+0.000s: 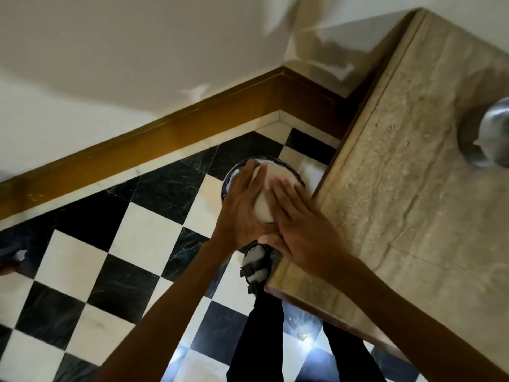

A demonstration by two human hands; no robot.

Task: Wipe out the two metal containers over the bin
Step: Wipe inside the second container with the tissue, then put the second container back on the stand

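A pale, blurred metal container is held between both hands right above the round dark-rimmed bin on the floor. My left hand wraps around the container's left side. On its right side my right hand lies flat, fingers stretched toward the far end. Something white shows at that far end, and I cannot tell whether it is a tissue or the container's inside. A second metal container stands on the stone counter at the right edge, partly cut off.
The bin stands in the corner between the brown skirting board and the counter's side. The floor is black and white chequered tile. My sandalled foot and dark trouser legs are below the hands. Some white scraps lie in the bin.
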